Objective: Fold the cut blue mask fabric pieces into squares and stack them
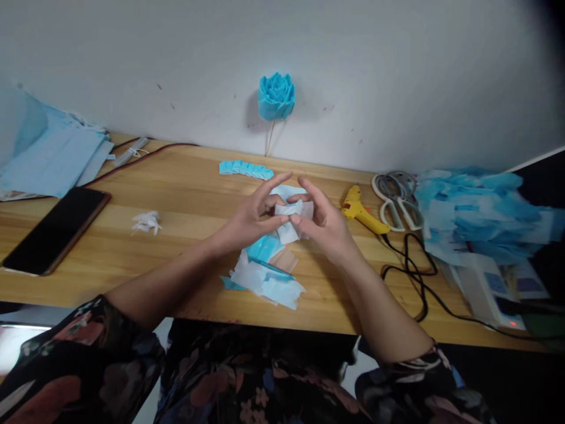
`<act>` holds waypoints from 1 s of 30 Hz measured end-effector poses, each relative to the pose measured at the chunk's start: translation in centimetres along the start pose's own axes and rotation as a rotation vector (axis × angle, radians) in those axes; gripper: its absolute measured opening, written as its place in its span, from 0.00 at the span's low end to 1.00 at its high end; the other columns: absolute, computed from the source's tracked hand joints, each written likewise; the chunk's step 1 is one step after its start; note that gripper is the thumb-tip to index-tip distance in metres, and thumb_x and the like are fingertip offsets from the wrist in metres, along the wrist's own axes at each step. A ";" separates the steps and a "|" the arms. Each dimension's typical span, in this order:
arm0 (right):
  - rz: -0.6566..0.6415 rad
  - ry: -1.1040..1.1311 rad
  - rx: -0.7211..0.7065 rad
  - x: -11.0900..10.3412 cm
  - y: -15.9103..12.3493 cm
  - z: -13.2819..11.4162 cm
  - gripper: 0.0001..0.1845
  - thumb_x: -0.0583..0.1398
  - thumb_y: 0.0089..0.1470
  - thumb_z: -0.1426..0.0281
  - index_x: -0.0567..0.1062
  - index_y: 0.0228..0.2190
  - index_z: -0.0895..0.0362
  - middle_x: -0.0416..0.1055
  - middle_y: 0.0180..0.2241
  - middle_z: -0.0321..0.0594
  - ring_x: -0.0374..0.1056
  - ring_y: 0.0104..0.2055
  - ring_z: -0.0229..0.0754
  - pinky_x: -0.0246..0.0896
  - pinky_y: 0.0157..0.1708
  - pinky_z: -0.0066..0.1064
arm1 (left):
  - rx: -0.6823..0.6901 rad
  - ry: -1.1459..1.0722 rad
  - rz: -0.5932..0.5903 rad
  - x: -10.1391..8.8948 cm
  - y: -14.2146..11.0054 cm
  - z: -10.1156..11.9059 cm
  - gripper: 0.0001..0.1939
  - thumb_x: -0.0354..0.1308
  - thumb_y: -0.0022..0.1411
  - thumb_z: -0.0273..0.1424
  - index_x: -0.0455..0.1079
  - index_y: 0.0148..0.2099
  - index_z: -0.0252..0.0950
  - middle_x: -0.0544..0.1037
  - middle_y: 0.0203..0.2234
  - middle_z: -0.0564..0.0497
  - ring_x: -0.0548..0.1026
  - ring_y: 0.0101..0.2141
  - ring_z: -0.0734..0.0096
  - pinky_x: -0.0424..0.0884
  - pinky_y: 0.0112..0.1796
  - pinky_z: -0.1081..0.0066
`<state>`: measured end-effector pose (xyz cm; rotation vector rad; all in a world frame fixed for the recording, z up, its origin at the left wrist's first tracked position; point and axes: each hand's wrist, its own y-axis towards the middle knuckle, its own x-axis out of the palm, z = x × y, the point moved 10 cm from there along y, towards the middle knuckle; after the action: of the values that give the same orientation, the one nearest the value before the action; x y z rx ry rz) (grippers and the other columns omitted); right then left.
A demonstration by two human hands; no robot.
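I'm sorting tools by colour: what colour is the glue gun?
The glue gun is yellow, best seen in the head view.

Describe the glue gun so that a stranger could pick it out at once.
Find the wooden table and look just beyond the right hand, before the scissors. The glue gun lies there, a black cord running from its handle. Its bright yellow body sets it apart from the scissors' white handles.
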<state>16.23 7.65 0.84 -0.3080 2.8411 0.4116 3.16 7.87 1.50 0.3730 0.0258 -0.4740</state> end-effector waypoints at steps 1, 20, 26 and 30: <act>-0.003 0.024 0.027 0.0 0.0 0.4 0.38 0.66 0.56 0.55 0.64 0.65 0.44 0.76 0.49 0.43 0.75 0.46 0.46 0.76 0.43 0.42 | -0.007 -0.027 -0.007 0.1 0.0 -0.2 0.40 0.63 0.66 0.42 0.51 0.74 0.47 0.79 0.38 0.49 0.74 0.30 0.74 0.69 0.31 0.73; 0.080 0.081 0.035 -0.7 0.1 -0.1 0.26 0.65 0.56 0.61 0.71 0.56 0.46 0.71 0.37 0.35 0.68 0.32 0.38 0.69 0.30 0.31 | -0.295 -0.089 -0.055 -0.6 0.3 -1.7 0.27 0.66 0.60 0.46 0.75 0.55 0.35 0.80 0.36 0.48 0.76 0.36 0.68 0.72 0.35 0.70; 0.050 -0.054 -0.014 -0.2 0.0 -0.4 0.27 0.64 0.58 0.58 0.70 0.57 0.46 0.71 0.38 0.36 0.68 0.31 0.39 0.68 0.30 0.32 | -0.359 -0.195 -0.023 0.1 0.1 -2.4 0.15 0.69 0.55 0.38 0.73 0.39 0.33 0.77 0.29 0.53 0.73 0.28 0.76 0.68 0.30 0.74; 0.023 -0.026 -0.011 -0.1 0.0 -0.4 0.29 0.64 0.57 0.53 0.69 0.58 0.46 0.73 0.38 0.36 0.69 0.32 0.40 0.69 0.31 0.34 | -0.349 -0.217 0.063 -0.8 0.2 -2.9 0.13 0.68 0.56 0.36 0.69 0.34 0.34 0.71 0.23 0.57 0.68 0.23 0.79 0.63 0.26 0.76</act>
<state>16.27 7.60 1.26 -0.2701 2.8202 0.4322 2.70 9.39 -1.02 -0.0208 -0.1121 -0.4355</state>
